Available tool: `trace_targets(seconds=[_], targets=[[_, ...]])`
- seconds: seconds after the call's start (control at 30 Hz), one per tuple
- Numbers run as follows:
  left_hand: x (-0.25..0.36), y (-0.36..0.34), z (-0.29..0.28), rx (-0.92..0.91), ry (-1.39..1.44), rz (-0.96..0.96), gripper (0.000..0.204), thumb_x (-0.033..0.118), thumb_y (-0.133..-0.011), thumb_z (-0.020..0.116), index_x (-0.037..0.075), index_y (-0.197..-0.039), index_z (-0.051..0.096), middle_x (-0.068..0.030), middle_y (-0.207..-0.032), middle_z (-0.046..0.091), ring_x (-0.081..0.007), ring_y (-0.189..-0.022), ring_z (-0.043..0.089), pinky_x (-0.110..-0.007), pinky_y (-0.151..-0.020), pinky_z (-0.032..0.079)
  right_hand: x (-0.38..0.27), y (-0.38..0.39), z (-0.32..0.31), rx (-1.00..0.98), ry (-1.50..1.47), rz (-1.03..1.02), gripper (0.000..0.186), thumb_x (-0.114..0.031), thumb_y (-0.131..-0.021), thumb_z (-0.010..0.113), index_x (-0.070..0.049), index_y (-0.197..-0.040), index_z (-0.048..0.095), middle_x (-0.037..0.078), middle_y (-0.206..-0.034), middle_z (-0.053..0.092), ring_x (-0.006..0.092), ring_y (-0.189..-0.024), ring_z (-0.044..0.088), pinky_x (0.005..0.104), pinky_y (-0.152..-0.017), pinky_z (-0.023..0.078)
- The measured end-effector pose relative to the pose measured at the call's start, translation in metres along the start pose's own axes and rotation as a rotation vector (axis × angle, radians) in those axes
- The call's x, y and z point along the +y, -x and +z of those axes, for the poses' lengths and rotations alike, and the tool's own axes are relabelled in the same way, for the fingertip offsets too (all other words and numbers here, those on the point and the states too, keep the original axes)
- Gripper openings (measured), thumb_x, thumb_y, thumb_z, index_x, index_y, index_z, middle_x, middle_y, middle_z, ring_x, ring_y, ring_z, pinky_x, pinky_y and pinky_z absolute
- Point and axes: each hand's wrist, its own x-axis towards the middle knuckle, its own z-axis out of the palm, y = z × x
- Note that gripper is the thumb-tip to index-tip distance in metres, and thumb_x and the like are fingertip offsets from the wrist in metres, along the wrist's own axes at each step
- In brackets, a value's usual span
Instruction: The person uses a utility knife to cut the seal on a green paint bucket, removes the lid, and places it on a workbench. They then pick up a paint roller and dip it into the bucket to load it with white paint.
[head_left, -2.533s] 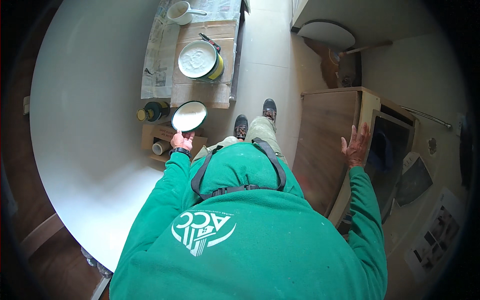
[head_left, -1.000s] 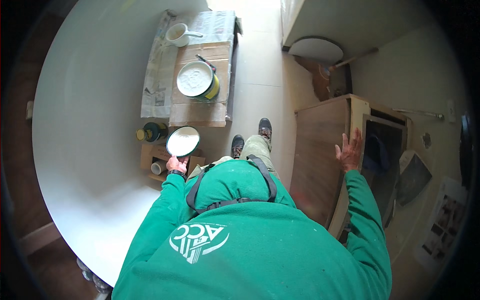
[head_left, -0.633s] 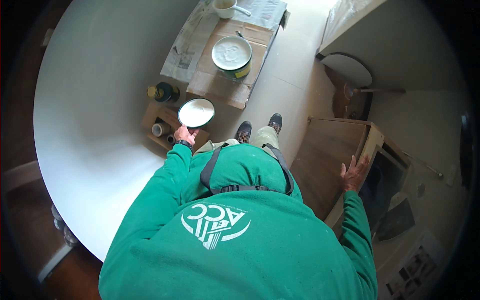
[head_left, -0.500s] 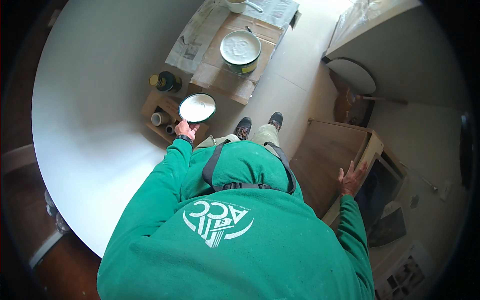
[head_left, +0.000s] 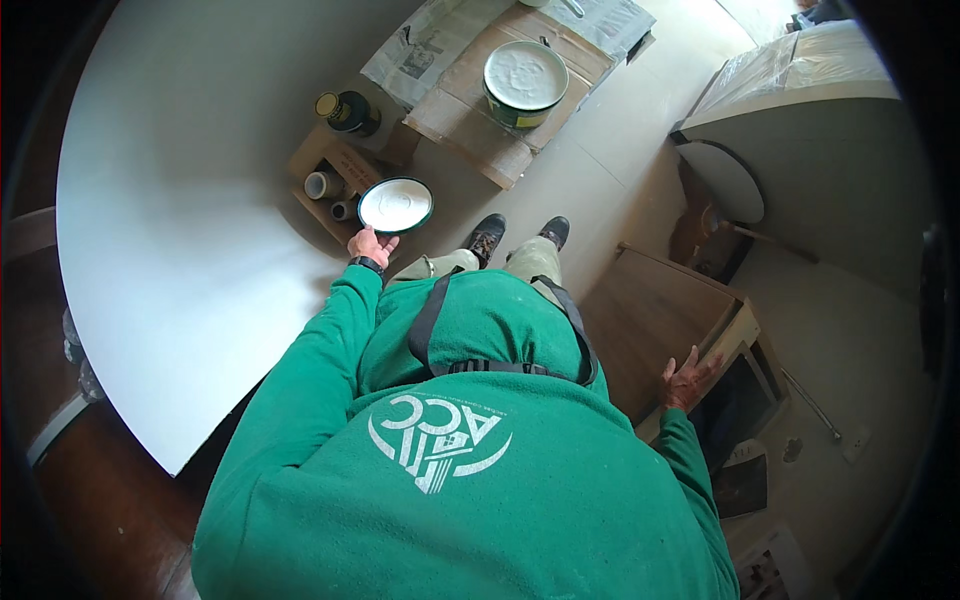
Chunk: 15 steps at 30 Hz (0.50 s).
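Head view, left hand (head_left: 371,247): reaching forward, fingers closed on the near rim of one round lid (head_left: 396,206)
Right hand (head_left: 688,380): out sideways at one wooden cabinet (head_left: 655,318), fingers spread, gripping nothing; contact unclear
Around the lid: one box (head_left: 343,160) partly hidden behind it, two rolls (head_left: 320,186) inside, one bottle (head_left: 352,114), one tub (head_left: 525,78)

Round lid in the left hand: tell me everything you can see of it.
The round lid has a white, faintly marked face ringed by a thin dark green rim; whether it is metal or plastic, I can't tell. The white face is turned up toward the camera. The left hand grips its near edge. In the picture it overlaps the right side of the cardboard box; whether they touch is unclear. Its underside is hidden.
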Motion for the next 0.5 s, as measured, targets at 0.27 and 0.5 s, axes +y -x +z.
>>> trace_targets(seconds=[0.27, 0.5], targets=[[-0.003, 0.010, 0.005, 0.020, -0.001, -0.006, 0.027, 0.021, -0.103, 0.044, 0.005, -0.124, 0.047, -0.0146, -0.118, 0.053, -0.0360, -0.107, 0.057, -0.059, -0.094, 0.048, -0.002, -0.001, -0.001, -0.008, -0.013, 0.006, 0.058, -0.027, -0.084, 0.066, -0.009, -0.137, 0.051, 0.029, -0.156, 0.008, 0.0447, -0.146, 0.008, 0.0479, -0.121, 0.016], [-0.001, 0.006, 0.013, 0.001, 0.000, -0.015, 0.029, 0.022, -0.103, 0.044, 0.005, -0.126, 0.047, -0.0146, -0.121, 0.053, -0.0343, -0.108, 0.057, -0.058, -0.095, 0.048, -0.001, -0.001, 0.004, 0.034, -0.060, 0.006, 0.060, -0.022, -0.080, 0.067, -0.008, -0.136, 0.051, 0.027, -0.156, 0.010, 0.0456, -0.145, 0.011, 0.0496, -0.120, 0.019]])
